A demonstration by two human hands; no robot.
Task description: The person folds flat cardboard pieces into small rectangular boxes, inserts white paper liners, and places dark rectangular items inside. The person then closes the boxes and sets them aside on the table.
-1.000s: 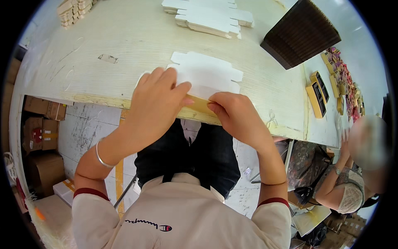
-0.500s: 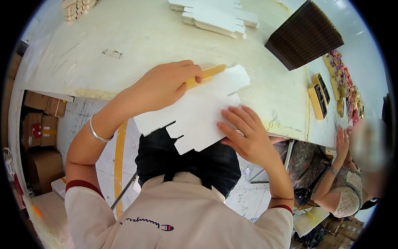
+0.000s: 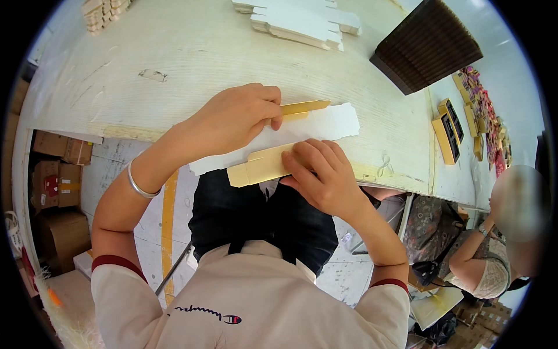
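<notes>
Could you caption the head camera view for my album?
Left hand and right hand grip raised gold flaps of a white card sheet at the edge of a pale table.

Obstructed and unresolved areas, folding station

At centre, the left hand (image 3: 235, 116) covers the near end of the far gold flap (image 3: 311, 107); its fingertips are partly obscured. The right hand (image 3: 325, 177) conceals the right portion of the near gold flap (image 3: 261, 167). The top edge crops the stack of flat white blanks (image 3: 299, 24), the cream stack (image 3: 104, 14) at upper left and the dark ribbed stack (image 3: 427, 49) at upper right. At far right, the co-worker's head (image 3: 523, 203) is blurred; pieces in the multicoloured heap (image 3: 485, 110) are too small to identify. The lower edge cuts off the beige shirt (image 3: 250, 296).
</notes>
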